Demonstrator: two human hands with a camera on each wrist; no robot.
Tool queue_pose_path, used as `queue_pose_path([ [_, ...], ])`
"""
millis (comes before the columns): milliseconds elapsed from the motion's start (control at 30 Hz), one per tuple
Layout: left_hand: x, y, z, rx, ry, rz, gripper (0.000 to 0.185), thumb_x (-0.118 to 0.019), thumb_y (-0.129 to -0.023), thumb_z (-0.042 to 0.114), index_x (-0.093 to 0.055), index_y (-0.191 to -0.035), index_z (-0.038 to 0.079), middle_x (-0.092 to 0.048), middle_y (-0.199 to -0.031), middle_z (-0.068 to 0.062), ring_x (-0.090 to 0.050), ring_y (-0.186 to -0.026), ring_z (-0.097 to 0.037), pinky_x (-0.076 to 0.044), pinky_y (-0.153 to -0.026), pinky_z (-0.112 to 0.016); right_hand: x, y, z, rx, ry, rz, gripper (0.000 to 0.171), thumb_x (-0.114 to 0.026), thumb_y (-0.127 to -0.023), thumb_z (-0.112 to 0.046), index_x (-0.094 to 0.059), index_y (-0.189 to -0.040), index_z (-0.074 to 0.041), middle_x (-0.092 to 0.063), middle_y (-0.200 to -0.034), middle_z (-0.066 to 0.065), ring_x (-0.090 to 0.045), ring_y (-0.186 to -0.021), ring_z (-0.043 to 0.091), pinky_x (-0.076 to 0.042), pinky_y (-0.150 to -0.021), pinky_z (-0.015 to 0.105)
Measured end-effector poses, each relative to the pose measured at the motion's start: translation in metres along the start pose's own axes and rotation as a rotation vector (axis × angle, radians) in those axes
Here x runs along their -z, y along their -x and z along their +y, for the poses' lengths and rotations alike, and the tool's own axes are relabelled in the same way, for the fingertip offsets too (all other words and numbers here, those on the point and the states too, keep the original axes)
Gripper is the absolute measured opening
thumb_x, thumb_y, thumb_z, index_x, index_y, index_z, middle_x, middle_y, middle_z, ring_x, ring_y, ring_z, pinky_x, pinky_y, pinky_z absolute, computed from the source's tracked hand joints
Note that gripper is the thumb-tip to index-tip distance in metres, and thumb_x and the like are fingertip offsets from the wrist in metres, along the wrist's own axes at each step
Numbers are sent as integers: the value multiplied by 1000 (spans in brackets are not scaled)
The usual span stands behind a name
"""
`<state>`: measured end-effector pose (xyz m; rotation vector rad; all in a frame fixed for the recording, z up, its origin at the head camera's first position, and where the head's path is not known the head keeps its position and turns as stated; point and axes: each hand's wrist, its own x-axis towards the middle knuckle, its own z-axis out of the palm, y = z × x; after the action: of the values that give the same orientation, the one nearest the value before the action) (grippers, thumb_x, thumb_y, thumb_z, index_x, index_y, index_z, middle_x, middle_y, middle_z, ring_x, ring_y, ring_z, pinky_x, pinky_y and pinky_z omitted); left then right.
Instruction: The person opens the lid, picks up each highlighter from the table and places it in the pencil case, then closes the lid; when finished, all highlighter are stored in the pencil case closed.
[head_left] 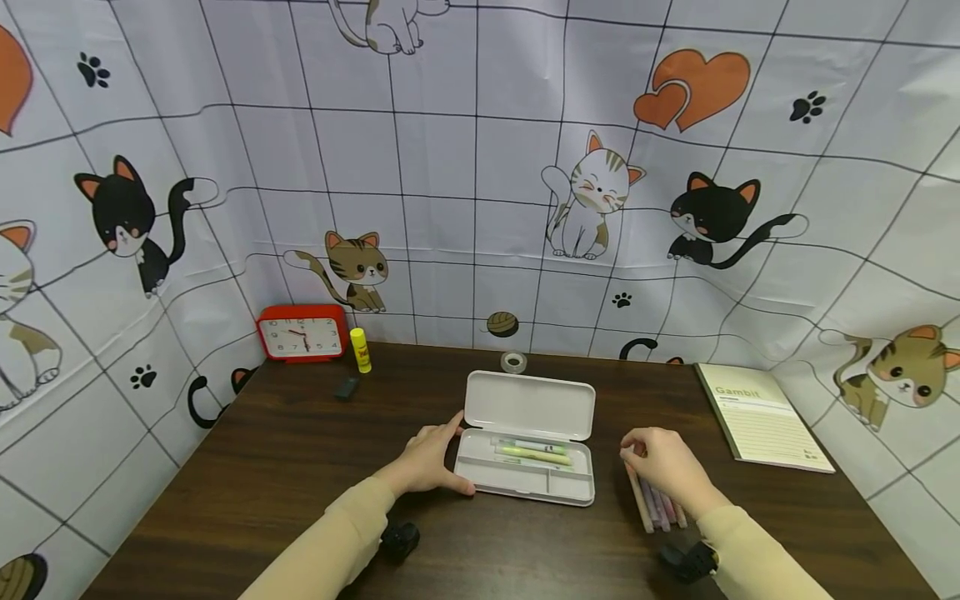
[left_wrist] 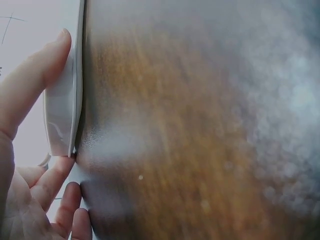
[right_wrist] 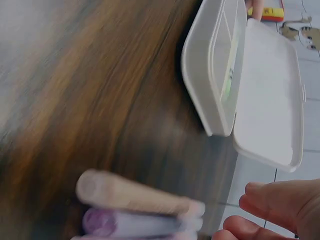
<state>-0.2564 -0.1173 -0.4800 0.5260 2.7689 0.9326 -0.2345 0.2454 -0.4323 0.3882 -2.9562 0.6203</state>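
A white pencil case (head_left: 491,482) lies with its lid (head_left: 528,404) raised toward the back. Light green and yellow-green pens (head_left: 534,455) lie in its rear compartment. My left hand (head_left: 427,461) spans the case's left end, thumb at the front corner and fingers toward the hinge side; the left wrist view shows the thumb (left_wrist: 57,55) against the white wall. Right of the case, several peach and purple pens (head_left: 658,507) lie side by side. Over their far ends hovers my right hand (head_left: 663,462), fingers bent loosely with nothing seen between them; these fingers (right_wrist: 280,200) stand beside the pen tips.
At the back left are a red clock (head_left: 302,332), a yellow glue stick (head_left: 361,350) and a small dark eraser-like block (head_left: 347,388). A roll of tape (head_left: 513,362) sits behind the lid. A notepad (head_left: 765,417) lies at the right edge.
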Motion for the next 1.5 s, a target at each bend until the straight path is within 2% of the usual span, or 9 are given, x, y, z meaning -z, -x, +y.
queue_pose_path([
  [333, -1, 1, -1, -3, 2, -3, 118, -86, -61, 47, -22, -150, 4, -49, -138, -7, -35, -129, -37, -26, -103, -59, 1, 15, 28, -46, -4, 27, 10, -67, -82, -6, -69, -90, 1, -58, -70, 0, -49, -62, 13, -42, -55, 30],
  [633, 0, 1, -1, -6, 3, 2, 119, -87, -61, 47, -22, -150, 4, -50, -138, -7, -35, -129, -36, -27, -102, -59, 2, 26, 51, -131, 17, -18, 17, -68, -83, -11, -68, -94, 3, -60, -74, 4, -51, -60, 15, -43, -54, 32],
  [767, -1, 1, -3, -16, 0, 6, 118, -87, -61, 47, -22, -150, 4, -50, -137, -6, -35, -129, -36, -27, -102, -59, 3, 30, 54, -154, 6, -32, 19, -67, -84, -11, -67, -96, 4, -59, -72, 5, -48, -55, 15, -40, -52, 32],
  [1200, -1, 0, -2, -10, 7, 2, 118, -87, -60, 46, -22, -150, 5, -49, -138, -6, -34, -130, -35, -26, -103, -59, 3, 30, 53, -221, 12, -83, 22, -64, -86, -12, -65, -94, 8, -52, -63, 2, -45, -53, 15, -37, -51, 31],
  [1500, 0, 0, -1, -8, 5, -1, 118, -87, -61, 46, -22, -150, 5, -49, -138, -6, -34, -130, -36, -25, -103, -60, 2, 30, 57, -213, 30, -48, 15, -63, -84, -8, -66, -86, 7, -53, -61, 1, -46, -52, 13, -39, -49, 30],
])
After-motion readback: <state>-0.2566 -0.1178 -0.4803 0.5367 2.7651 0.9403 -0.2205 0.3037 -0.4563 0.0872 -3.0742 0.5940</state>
